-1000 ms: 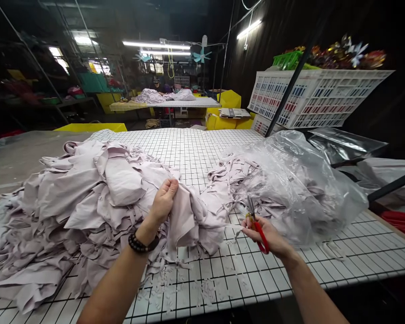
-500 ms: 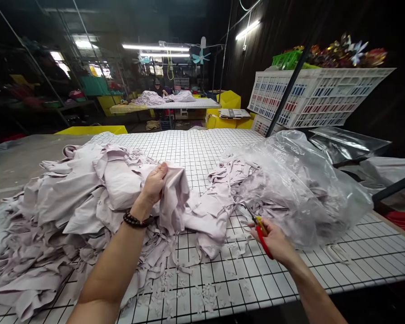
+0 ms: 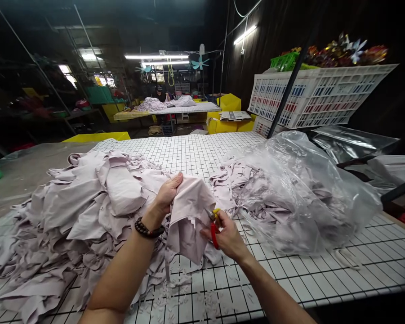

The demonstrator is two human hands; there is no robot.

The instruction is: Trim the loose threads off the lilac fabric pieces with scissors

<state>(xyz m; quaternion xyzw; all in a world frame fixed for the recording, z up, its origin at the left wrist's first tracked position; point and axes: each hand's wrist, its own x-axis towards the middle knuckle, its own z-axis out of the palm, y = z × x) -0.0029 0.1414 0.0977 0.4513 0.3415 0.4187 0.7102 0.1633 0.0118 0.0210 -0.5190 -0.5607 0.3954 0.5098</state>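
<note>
My left hand (image 3: 167,194) pinches the upper edge of a pale pinkish-grey fabric piece (image 3: 190,200), which hangs over the table. In my right hand (image 3: 226,236) is a pair of scissors (image 3: 214,227) with red and yellow handles. The blades reach to the right side of the held fabric, and whether they are apart I cannot tell. A large heap of the same fabric (image 3: 84,202) lies to the left, beside my left forearm. To the right, more pieces lie in and around a clear plastic bag (image 3: 300,193).
Small fabric scraps (image 3: 209,301) litter the front of the grid-patterned table (image 3: 189,146). A white plastic crate (image 3: 320,96) stands behind a dark slanted post (image 3: 286,96) at right. Farther back, a person (image 3: 160,94) is at another table (image 3: 195,107) with fabric.
My right hand has moved left with the scissors, from beside the plastic bag to the held fabric. My left hand has shifted slightly right and down, and the fabric piece is spread wider.
</note>
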